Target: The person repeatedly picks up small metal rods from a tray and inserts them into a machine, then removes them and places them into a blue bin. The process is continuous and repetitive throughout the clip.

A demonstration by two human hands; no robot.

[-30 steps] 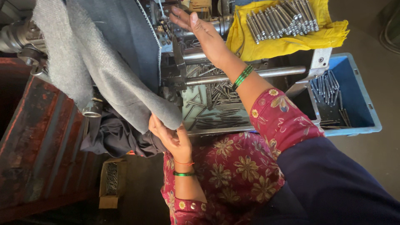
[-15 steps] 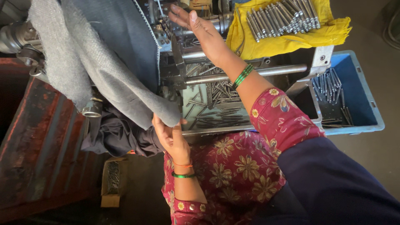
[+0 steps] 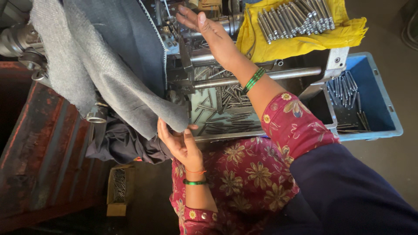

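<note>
My right hand (image 3: 208,31) reaches up into the metal machine (image 3: 191,52) near the top middle, fingers spread, nothing visibly in it. My left hand (image 3: 178,141) sits lower, palm up, at the hanging corner of a grey cloth (image 3: 109,74) draped over the machine; its fingers touch the cloth's tip. Both wrists wear green bangles. Below the right forearm a metal tray (image 3: 204,137) holds several loose steel pins (image 3: 226,113).
A yellow cloth (image 3: 305,39) at the top carries several steel pins in rows. A blue plastic bin (image 3: 374,100) with more pins stands at the right. A rusty red metal surface (image 3: 39,148) fills the left. A small box of pins (image 3: 118,187) lies low on the floor.
My left hand has dropped slightly and opened under the cloth's corner. My right hand stays at the machine with little movement.
</note>
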